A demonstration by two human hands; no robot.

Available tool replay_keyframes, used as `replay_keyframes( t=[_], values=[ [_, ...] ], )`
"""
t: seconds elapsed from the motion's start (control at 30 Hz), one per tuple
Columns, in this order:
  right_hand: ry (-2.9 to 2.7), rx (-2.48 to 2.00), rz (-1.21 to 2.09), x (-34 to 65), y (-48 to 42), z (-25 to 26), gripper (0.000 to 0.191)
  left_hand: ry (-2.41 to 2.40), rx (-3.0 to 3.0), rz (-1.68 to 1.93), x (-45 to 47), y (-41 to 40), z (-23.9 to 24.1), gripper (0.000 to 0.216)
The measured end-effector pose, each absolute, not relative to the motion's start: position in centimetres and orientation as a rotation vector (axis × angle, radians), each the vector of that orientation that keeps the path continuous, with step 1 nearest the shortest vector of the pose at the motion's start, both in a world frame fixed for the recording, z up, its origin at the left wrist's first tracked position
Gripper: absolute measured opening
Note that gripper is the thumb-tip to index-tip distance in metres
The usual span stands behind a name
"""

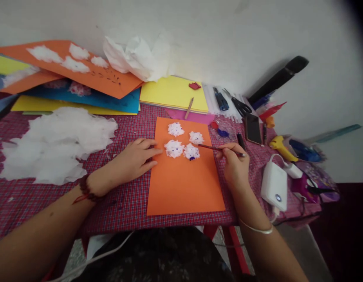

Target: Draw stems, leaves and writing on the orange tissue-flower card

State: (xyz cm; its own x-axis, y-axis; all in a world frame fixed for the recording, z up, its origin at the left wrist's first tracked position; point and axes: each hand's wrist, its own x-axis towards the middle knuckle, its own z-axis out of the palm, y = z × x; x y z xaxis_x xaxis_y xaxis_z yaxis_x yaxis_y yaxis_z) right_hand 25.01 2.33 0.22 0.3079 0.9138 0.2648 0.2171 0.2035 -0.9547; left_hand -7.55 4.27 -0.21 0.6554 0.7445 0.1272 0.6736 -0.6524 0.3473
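Observation:
An orange sheet of paper (185, 188) lies in front of me with several white crumpled-paper flowers (174, 149) on its upper half, speckled with small purple marks. One dark purple-blue blob (192, 158) sits at the lower edge of the lower right flower. My left hand (137, 156) is open, its spread fingers resting at the sheet's left edge. In my right hand (235, 160) I grip a slim dark red pencil (209, 147). Its tip points left, close to the right-hand flowers; whether it touches one I cannot tell.
White tissue pieces (58, 145) spread across the checked tablecloth on the left. Coloured sheets (172, 94) and a decorated orange paper (107, 86) lie at the back. Scissors (241, 105), a phone (253, 129), a white power bank (273, 186) and a yellow glue gun (282, 148) are on the right.

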Motion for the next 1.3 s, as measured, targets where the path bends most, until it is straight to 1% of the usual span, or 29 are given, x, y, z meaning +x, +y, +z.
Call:
replay_keyframes(
  t=[0.27, 0.7, 0.87, 1.03, 1.17, 1.3],
  values=[
    [-1.115, -1.409, 0.686, 25.03, 2.42, 0.48, 0.011, 1.132, 2.609, 0.359, -7.79, 4.22, -0.12, 0.037],
    [-1.118, -1.414, 0.836, 25.14, 2.53, 0.5, 0.012, 1.158, 2.587, 0.32, -7.92, 4.29, -0.01, 0.038],
    [-1.089, -1.414, 0.754, 25.16, 2.59, 0.54, 0.011, 1.149, 2.593, 0.326, -7.94, 4.38, -0.04, 0.037],
    [-1.131, -1.394, 0.832, 25.28, 2.55, 0.32, 0.012, 1.152, 2.595, 0.318, -8.03, 4.39, 0.01, 0.037],
    [-1.101, -1.411, 0.753, 25.25, 2.58, 0.47, 0.011, 1.147, 2.593, 0.309, -8.08, 4.36, -0.01, 0.037],
    [-1.133, -1.399, 0.799, 25.22, 2.52, 0.62, 0.012, 1.157, 2.586, 0.321, -8.07, 4.35, -0.09, 0.037]
  ],
)
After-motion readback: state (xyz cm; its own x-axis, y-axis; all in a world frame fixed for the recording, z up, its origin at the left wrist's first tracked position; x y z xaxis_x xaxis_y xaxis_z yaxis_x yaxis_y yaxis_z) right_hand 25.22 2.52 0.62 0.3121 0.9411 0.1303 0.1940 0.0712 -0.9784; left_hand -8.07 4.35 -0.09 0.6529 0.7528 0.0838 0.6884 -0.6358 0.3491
